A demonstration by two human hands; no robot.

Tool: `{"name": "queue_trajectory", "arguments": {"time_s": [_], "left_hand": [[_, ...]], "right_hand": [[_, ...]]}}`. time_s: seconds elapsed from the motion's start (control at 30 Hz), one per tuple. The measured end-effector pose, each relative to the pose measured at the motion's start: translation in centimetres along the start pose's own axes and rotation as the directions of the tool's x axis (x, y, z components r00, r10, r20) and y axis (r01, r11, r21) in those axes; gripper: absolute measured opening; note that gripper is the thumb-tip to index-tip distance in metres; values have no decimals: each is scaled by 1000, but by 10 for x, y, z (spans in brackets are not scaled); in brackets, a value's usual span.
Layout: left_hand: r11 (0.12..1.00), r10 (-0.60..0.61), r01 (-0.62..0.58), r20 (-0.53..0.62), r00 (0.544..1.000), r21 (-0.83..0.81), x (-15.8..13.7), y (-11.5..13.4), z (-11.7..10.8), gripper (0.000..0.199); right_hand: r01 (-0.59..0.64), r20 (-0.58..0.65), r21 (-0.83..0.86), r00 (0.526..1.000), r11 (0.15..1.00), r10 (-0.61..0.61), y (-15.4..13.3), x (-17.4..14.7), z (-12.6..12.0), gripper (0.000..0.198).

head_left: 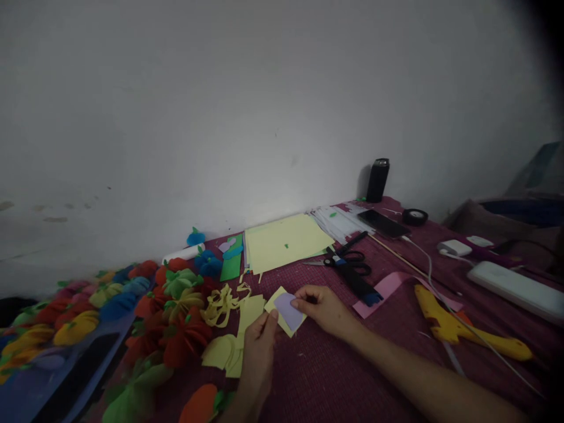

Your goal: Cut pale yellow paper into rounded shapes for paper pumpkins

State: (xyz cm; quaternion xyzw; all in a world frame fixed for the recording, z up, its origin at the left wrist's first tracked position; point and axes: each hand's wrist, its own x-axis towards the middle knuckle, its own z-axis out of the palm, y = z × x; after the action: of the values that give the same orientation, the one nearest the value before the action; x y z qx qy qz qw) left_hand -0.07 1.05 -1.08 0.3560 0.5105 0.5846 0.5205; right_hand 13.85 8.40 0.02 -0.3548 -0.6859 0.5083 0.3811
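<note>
Orange paper pumpkin (pixel 198 405), cut by the lower edge of the head view, lies nearest the camera, just beside the left forearm (pixel 247 396). Left hand (pixel 259 348): thumb on top, fingers curled below, nearly closed, pinching the lower left edge of a yellow paper square (pixel 272 302). Right hand (pixel 324 308): thumb and index finger drawn together on the right edge of a lilac paper piece (pixel 288 311) lying flat over the square; remaining fingers loosely bent. Whether the right fingertips also grip the square: cannot tell. Square and piece are held between the hands, tilted, above a maroon cloth (pixel 317 376). Left forearm rises from the lower edge, hand pointing away from the camera; right forearm (pixel 409 370) reaches in from the lower right corner, back of hand upward, wrist nearly straight. Just left of the left hand: cut yellow paper pieces (pixel 219 351), with yellow paper strips (pixel 222 302) behind them. Black-handled scissors (pixel 315 262) lie beyond the right hand; yellow glue gun (pixel 445 329) to its right. Pale label on the black tape roll (pixel 408 217): too small to read.
</note>
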Motion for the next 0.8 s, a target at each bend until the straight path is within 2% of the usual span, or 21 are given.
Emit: {"name": "queue_trajectory", "arguments": {"time_s": [0.13,0.23,0.33,0.47,0.6,0.8], "left_hand": [[998,-11,12,24,1000,-62,-1,6,1,32],[997,-26,27,18,1000,-72,0,6,1,36],[998,-17,17,-7,1000,-54,0,5,0,37],[998,-16,17,13,1000,-54,-1,6,0,35],[996,-26,30,45,999,-83,-3,8,2,33],[990,-61,65,34,998,-127,-4,9,2,33]], "right_hand": [[15,-73,-63,997,998,-20,1,0,-1,14],[88,-161,-125,981,988,-108,0,1,-4,11],[153,-125,-118,978,981,-167,-1,2,-7,9],[93,-39,-103,995,990,-97,3,1,-4,10],[8,-30,-127,999,992,-12,8,0,0,13],[-33,-19,-106,999,994,32,7,-1,2,15]]}}
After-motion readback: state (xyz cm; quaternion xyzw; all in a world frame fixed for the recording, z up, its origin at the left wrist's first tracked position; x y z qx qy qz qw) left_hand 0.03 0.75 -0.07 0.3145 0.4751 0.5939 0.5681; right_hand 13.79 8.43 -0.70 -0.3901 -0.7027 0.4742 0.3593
